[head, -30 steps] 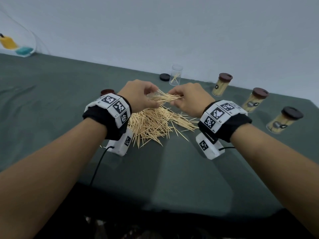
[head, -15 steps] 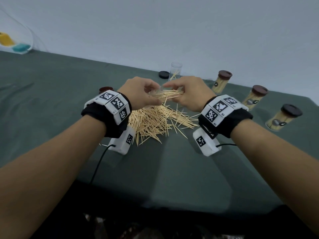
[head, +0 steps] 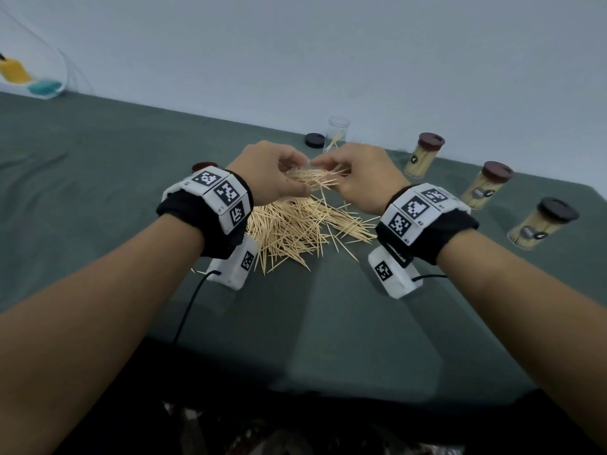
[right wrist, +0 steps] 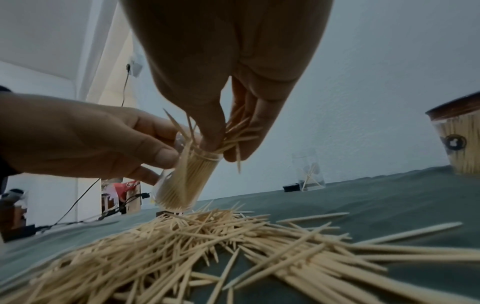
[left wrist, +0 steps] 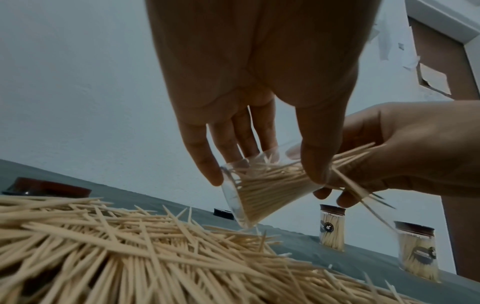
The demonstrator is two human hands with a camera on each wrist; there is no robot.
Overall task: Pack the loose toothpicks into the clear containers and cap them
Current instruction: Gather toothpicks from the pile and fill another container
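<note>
head view: left hand (head: 272, 174) and right hand (head: 358, 175) meet above the toothpick pile (head: 295, 228).
left wrist: fingers grasp the tilted clear container (left wrist: 262, 185).
right wrist: fingers pinch a toothpick bundle (right wrist: 233, 133) at its mouth, deeper in than a second ago.

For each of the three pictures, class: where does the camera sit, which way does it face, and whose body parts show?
Head: worn high, facing forward and down; both forearms, left hand and right hand over the toothpick pile.
Left wrist: under the left palm, facing along its fingers gripping the clear container.
Right wrist: under the right palm, facing its fingers pinching toothpicks into that container.
Both wrist views share the container and the other hand.
</note>
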